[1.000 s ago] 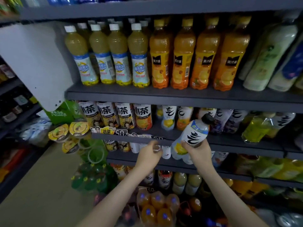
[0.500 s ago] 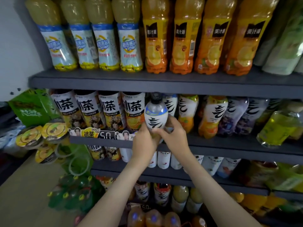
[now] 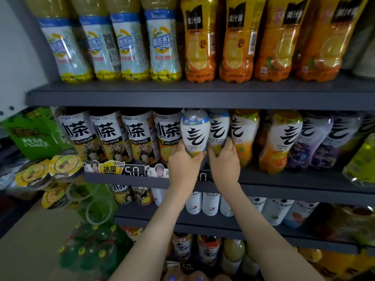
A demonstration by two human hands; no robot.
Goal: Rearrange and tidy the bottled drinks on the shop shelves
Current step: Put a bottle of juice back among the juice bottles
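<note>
A white-labelled bottle with a blue band [image 3: 195, 132] stands upright at the front of the second shelf [image 3: 284, 179], between the iced tea bottles [image 3: 138, 134] and the other white-labelled bottles. My left hand [image 3: 183, 162] grips its lower part from the left. My right hand [image 3: 224, 161] holds the base of the neighbouring white-labelled bottle [image 3: 219, 128] just to its right. Both forearms reach up from below.
The top shelf [image 3: 182, 94] carries pale yellow drinks [image 3: 125, 43] and orange juice bottles [image 3: 243, 41]. Orange and purple bottles [image 3: 304, 138] fill the second shelf to the right. Lower shelves hold more bottles [image 3: 203, 203]. Green bags and yellow-lidded cups [image 3: 50, 171] hang at the left.
The bottle went from tilted in my right hand to upright in the second-shelf row. My left hand now grips it, my right moved to the neighbouring bottle. The view moved closer.
</note>
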